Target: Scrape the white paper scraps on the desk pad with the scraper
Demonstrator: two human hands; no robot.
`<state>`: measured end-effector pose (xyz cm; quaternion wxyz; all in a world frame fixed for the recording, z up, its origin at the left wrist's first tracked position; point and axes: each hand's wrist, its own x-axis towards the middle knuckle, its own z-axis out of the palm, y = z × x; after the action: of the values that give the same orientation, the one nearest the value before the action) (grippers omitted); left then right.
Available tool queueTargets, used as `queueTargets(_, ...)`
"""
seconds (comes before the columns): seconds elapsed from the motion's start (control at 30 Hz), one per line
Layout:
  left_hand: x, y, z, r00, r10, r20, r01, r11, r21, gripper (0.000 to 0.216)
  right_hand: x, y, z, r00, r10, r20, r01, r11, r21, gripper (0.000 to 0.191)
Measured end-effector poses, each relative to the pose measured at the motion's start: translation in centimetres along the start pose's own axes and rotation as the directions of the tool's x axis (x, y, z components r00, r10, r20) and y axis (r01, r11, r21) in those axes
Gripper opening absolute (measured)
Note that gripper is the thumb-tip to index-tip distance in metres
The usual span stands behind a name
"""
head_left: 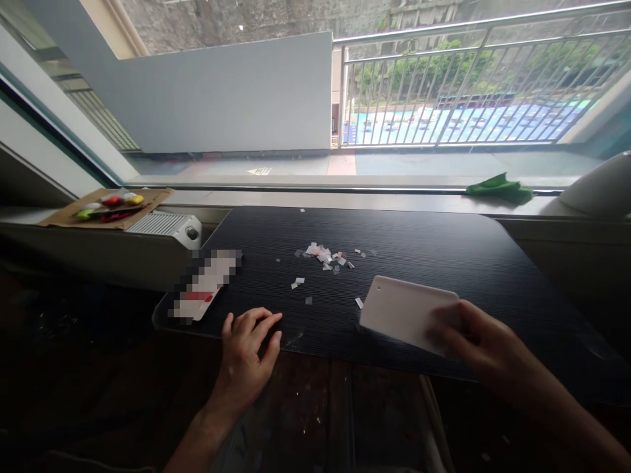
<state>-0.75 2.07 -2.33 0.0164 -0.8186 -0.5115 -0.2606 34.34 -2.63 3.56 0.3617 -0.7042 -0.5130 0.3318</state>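
Note:
My right hand [476, 335] grips the near right end of a flat white rectangular board [407, 309] with rounded corners and a small hole at one corner. The board is held tilted over the dark wood-grain table [276, 226]. Left of it, my left hand [251, 341] hovers at or rests on the table's front edge, fingers spread and holding nothing. Small white and clear scraps [323, 255] lie in a loose pile at the middle of the table. A few more scraps [298, 282] are scattered nearer to me, one close to the board's left edge.
A partly blurred-out white and red item [204, 289] lies at the table's left edge. On the sill are a green cloth [500, 189] at right and brown cardboard [64, 213] with colourful items at left. A white radiator [167, 226] stands beside the table; window glass rises behind.

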Motion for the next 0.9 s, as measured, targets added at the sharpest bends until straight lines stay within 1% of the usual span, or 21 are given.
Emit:
queueTargets(0.07, 0.0, 0.2, 0.0, 1.000, -0.002, -0.006, 0.002, 1.000, -0.004, 0.026, -0.1, -0.4, 1.2, 0.999, -0.014, 0.034, 0.012, 0.998, 0.059, 0.024)
queueTargets(0.1, 0.1, 0.3, 0.0, 1.000, -0.007, -0.014, 0.007, 1.000, -0.009, 0.025, -0.1, -0.6, 1.6, 1.000, -0.017, 0.021, 0.016, 0.997, 0.070, 0.023)
queueTargets(0.17, 0.1, 0.5, 0.0, 0.999, -0.017, -0.027, 0.017, 1.000, -0.020, 0.024, -0.2, -0.8, 1.6, 0.998, -0.006, -0.070, 0.009, 0.999, 0.038, 0.024)
queueTargets(0.23, 0.1, 0.5, 0.0, 0.999, -0.027, -0.035, 0.027, 0.999, -0.025, 0.024, 0.0, -0.8, 1.0, 0.985, 0.000, -0.174, -0.003, 1.000, -0.021, 0.025)
queueTargets(0.3, 0.1, 0.5, 0.0, 0.999, -0.016, -0.031, 0.015, 1.000, -0.014, 0.024, 0.3, -0.8, 0.3, 0.977, -0.010, -0.215, -0.003, 0.998, -0.058, 0.025)
queueTargets(0.4, 0.6, 1.2, -0.5, 1.000, 0.005, -0.020, -0.005, 1.000, 0.009, 0.024, 0.7, -0.8, 0.0, 0.981, -0.024, -0.194, 0.010, 0.997, -0.074, 0.023)
queueTargets(0.5, 2.2, 3.2, -1.2, 0.999, 0.038, -0.010, -0.038, 0.999, -0.015, 0.024, 1.3, -0.8, 0.5, 0.987, -0.037, -0.158, 0.018, 0.993, -0.117, 0.023)
queueTargets(0.63, 5.2, 6.7, -1.4, 0.983, 0.155, 0.095, -0.144, 0.983, -0.116, 0.027, 2.2, -0.2, 0.9, 0.990, -0.016, -0.138, -0.002, 0.991, -0.132, 0.025)
queueTargets(0.7, 6.6, 8.0, -0.9, 0.958, 0.215, 0.189, -0.192, 0.972, -0.131, 0.027, 2.6, 0.1, 0.9, 0.992, -0.004, -0.123, -0.010, 0.994, -0.108, 0.026)
queueTargets(0.8, 7.9, 9.2, 0.2, 0.920, 0.273, 0.281, -0.251, 0.961, -0.115, 0.027, 2.8, 0.4, 1.0, 0.991, 0.006, -0.133, -0.016, 0.997, -0.076, 0.025)
queueTargets(0.9, 8.6, 9.7, 0.9, 0.897, 0.299, 0.325, -0.282, 0.954, -0.098, 0.028, 2.9, 0.8, 1.1, 0.991, 0.015, -0.134, -0.020, 0.999, -0.032, 0.023)
